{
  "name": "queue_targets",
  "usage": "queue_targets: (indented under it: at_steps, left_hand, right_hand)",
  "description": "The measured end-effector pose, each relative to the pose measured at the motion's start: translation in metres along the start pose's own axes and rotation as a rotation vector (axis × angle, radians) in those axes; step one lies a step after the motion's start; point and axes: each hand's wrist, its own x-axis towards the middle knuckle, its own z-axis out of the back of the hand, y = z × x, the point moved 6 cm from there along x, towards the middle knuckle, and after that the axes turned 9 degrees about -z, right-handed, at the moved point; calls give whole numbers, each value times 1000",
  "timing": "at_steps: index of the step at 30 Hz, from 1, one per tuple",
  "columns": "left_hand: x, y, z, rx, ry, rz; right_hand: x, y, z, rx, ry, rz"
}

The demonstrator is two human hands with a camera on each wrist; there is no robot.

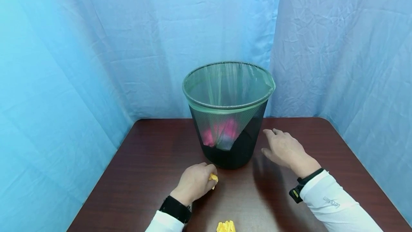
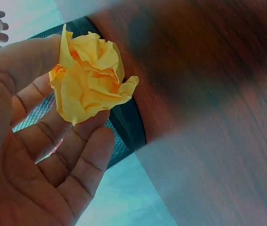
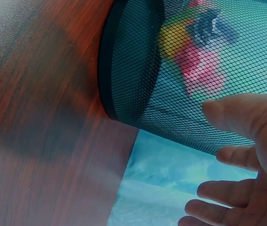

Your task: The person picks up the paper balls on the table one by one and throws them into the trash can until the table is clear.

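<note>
My left hand (image 1: 195,182) pinches a crumpled yellow paper ball (image 2: 90,77) between thumb and fingers, in front of the mesh wastebasket (image 1: 248,142). The basket is black wire mesh with a green liner bag (image 1: 225,85) folded over its rim. Through the mesh, pink crumpled paper (image 3: 199,68) shows inside, with yellow and dark pieces beside it in the right wrist view. To the basket's right, my right hand (image 1: 284,149) hovers with fingers spread and holds nothing. A second crumpled yellow paper ball (image 1: 226,226) lies at the bottom edge of the head view, partly cut off.
Everything stands on a dark reddish-brown wooden table (image 1: 154,153) with rounded far corners. Light blue cloth (image 1: 145,38) hangs behind the table and along both sides. The basket stands toward the table's far edge, near the middle.
</note>
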Motion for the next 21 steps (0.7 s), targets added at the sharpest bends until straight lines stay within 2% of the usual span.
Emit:
queue_targets:
  at_steps: [9,15,21]
  left_hand:
    - [-9,15,15,-9,-41,49]
    - [-16,30,33,-36,-120,90]
    - [-23,42,58,-9,-211,123]
  right_hand:
    - [1,-2,4,6,9,-12]
    - [3,-3,11,4,3,-10]
    - [4,-3,19,2,-17,3]
